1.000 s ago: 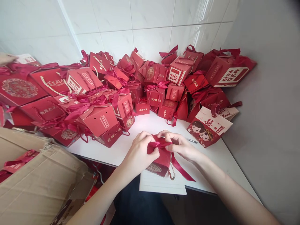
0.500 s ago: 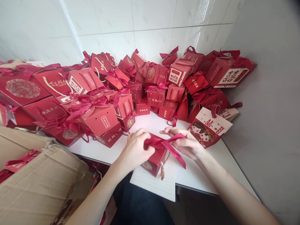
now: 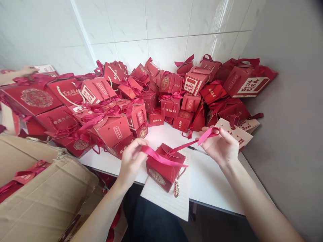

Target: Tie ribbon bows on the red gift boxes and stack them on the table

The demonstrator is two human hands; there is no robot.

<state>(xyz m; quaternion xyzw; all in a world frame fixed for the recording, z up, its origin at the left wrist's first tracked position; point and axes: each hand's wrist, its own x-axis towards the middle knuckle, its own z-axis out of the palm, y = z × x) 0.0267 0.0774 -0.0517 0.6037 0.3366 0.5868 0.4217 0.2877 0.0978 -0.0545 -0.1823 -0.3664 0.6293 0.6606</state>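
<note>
- Ribbon (image 3: 164,158) first, since that's what both hands have: two lengths, one over to each side of the small red gift box (image 3: 163,173).
- From my far-off seat, I see the left hand (image 3: 131,161) with fingers curled in, thumb and forefinger pinching its length just beside the box. That length slants across in front of the lid, loose end out by the box's right edge.
- I've got the right hand (image 3: 222,148) palm up, other fingers loosely half-open, thumb and forefinger closed on the other length. It's pretty taut back to the box top.
- Box itself sits at the near edge of the white table (image 3: 209,186), on lined paper (image 3: 171,205) that pokes out past the edge. I can spot a gold medallion on its side and a twisted gold rope handle (image 3: 176,188) hanging down.
- Pen (image 3: 195,148) lies behind the box, partly hidden by the right hand.
- Cream-topped gift box (image 3: 242,136) is just behind that hand, so I can't see all its print.
- Big pile of red gift boxes (image 3: 170,109) along the tiled wall (image 3: 166,22), ribbons and cord handles everywhere.
- Cardboard carton (image 3: 45,191) near left, more red stuff inside.
- Far left, I see another person's hand (image 3: 27,70) over the pile; can't tell if it's gripping anything.
</note>
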